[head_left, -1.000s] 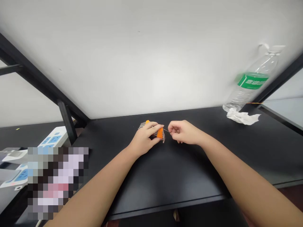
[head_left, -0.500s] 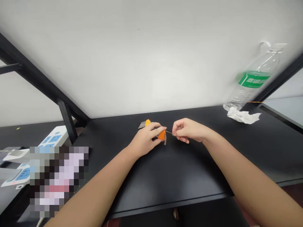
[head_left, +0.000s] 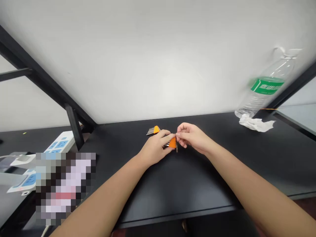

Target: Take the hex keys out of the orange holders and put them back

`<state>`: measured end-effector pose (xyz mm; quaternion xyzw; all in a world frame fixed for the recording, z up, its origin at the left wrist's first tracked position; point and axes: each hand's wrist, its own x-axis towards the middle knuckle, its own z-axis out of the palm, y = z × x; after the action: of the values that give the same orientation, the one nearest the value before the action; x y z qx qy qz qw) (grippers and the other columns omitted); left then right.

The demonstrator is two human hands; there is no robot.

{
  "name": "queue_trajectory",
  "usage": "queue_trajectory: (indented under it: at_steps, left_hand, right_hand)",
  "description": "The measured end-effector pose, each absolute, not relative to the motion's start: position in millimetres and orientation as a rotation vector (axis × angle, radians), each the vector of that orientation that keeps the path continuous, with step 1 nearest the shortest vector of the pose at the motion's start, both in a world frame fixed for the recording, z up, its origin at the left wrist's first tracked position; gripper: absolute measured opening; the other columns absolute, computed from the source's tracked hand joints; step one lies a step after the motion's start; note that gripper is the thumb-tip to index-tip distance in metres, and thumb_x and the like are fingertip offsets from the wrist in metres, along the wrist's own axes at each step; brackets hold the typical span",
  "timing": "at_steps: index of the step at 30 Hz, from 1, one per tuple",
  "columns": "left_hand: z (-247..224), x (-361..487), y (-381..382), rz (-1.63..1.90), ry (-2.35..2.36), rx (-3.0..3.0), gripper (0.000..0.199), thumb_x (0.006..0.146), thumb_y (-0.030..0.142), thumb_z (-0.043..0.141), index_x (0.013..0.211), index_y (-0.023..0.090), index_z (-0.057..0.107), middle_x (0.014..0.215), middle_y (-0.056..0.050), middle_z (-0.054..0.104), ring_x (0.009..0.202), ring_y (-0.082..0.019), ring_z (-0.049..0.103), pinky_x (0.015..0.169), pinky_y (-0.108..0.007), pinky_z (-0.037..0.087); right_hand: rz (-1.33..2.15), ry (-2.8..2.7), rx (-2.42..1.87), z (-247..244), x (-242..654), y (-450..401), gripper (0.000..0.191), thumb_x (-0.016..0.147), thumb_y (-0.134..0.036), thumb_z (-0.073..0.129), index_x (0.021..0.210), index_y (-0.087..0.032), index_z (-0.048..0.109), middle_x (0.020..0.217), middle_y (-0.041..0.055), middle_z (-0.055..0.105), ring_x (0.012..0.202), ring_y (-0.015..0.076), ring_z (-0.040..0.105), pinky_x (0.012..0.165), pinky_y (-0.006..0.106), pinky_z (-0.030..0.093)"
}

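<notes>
Orange plastic holder (head_left: 172,143), left hand (head_left: 155,148) gripping, right fingers (head_left: 181,135) touching it

Clear plastic water bottle (head_left: 267,86) beside crumpled white tissue (head_left: 256,123)

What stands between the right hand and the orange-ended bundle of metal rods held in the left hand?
Nothing visible does. The left hand grips the orange-ended bundle of metal rods, and the fingertips of the right hand are right at its orange end, with no other object between them.
</notes>
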<state>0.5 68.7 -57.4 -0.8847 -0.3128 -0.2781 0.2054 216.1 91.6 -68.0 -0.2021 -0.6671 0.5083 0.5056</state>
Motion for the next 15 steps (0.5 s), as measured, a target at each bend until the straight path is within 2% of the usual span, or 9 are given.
queue_trajectory:
  at_steps: [3, 7, 11, 15]
  left_hand:
    - [-57, -2, 70, -0.780, -0.926, -2.423, 0.042, 0.089, 0.022, 0.069, 0.130, 0.027, 0.062, 0.125, -0.005, 0.064, 0.104, -0.020, 0.065, 0.084, -0.031, 0.056]
    - [-56, -5, 71, -0.807, -0.932, -2.410, 0.042, 0.090, 0.023, 0.068, 0.132, 0.026, 0.060, 0.125, -0.005, 0.064, 0.104, -0.019, 0.066, 0.082, -0.030, 0.056]
    - [-56, -2, 70, -0.749, -0.932, -2.419, 0.039, 0.091, 0.020, 0.065, 0.129, 0.027, 0.061, 0.124, -0.005, 0.064, 0.100, -0.018, 0.065, 0.080, -0.030, 0.055]
    - [-56, -1, 69, -0.747, -0.903, -2.419, 0.040, 0.091, 0.020, 0.066, 0.130, 0.027, 0.061, 0.125, -0.005, 0.064, 0.101, -0.019, 0.065, 0.080, -0.030, 0.054]
  right_hand:
    - [1.042, -1.604, -0.582, -69, 219, 96, 0.011, 0.085, -0.026, 0.065, 0.087, -0.020, 0.056, 0.068, -0.0022, 0.060, 0.053, 0.0097, 0.053, 0.046, 0.020, 0.041]
    - [0.832, -1.861, -0.787, -74, 222, 102, 0.010, 0.088, -0.028, 0.060, 0.086, -0.020, 0.064, 0.072, 0.0004, 0.064, 0.058, 0.0118, 0.058, 0.049, 0.022, 0.045]
    - [0.850, -1.973, -0.760, -78, 219, 101, 0.017, 0.094, -0.033, 0.054, 0.087, -0.020, 0.063, 0.069, 0.0015, 0.066, 0.060, 0.0134, 0.060, 0.052, 0.023, 0.048]
    - [0.921, -1.887, -0.771, -77, 214, 100, 0.012, 0.093, -0.031, 0.056, 0.091, -0.020, 0.061, 0.063, -0.0003, 0.063, 0.055, 0.0127, 0.058, 0.049, 0.022, 0.047]
